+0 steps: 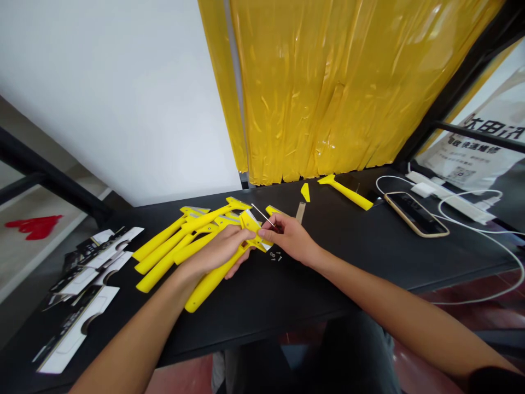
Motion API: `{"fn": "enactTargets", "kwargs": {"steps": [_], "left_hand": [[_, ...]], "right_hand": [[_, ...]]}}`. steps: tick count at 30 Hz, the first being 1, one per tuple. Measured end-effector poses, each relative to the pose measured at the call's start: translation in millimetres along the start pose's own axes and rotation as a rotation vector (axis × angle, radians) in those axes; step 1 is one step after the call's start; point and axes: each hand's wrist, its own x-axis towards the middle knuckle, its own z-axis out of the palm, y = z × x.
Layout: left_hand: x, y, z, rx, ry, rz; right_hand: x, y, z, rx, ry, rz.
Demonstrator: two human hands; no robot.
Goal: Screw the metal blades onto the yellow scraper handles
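Note:
My left hand [227, 246] is wrapped round a yellow scraper [213, 279] just below its head, with the handle slanting down to the left. Fingertips of my right hand [291, 236] pinch the edge of that scraper's head. A thin metal rod [262, 214] also sticks out of my right hand, pointing up and left; its other end is hidden in the palm. Several more yellow scrapers [164, 243] lie overlapped to the left. Small screws and washers [275, 255] rest on the table below my right hand.
A flat blade [301, 212], a yellow cover piece [305, 192] and another scraper [348, 192] lie towards the back of the black table [369, 257]. Printed cards [82, 328] are piled at the left. A phone [416, 213] and white cables [504, 251] occupy the right.

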Motion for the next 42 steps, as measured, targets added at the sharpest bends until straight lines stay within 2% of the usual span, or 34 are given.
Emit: {"fn": "enactTargets", "kwargs": {"steps": [6,10,15,19,26,32,42], "left_hand": [[2,-3,-1,0.075,-0.039,0.033],[1,-5,-5,0.086,-0.089,0.067],[-3,-3,-9,0.171,-0.181,0.101],[-7,3,-10,0.157,-0.249,0.046],[-11,12,-7,0.098,-0.279,0.043],[-10,6,-13,0.096,-0.288,0.021],[-4,-1,-5,0.181,-0.201,0.127]], "right_hand": [[0,4,4,0.031,-0.017,-0.056],[0,5,3,0.12,-0.065,-0.027],[-1,0,2,0.174,-0.111,0.091],[-3,-5,0,0.161,-0.137,0.22],[-3,-6,-2,0.138,-0.162,0.25],[-1,-13,-10,0.208,-0.225,0.255],[0,-12,-5,0.152,-0.15,0.161]]}}
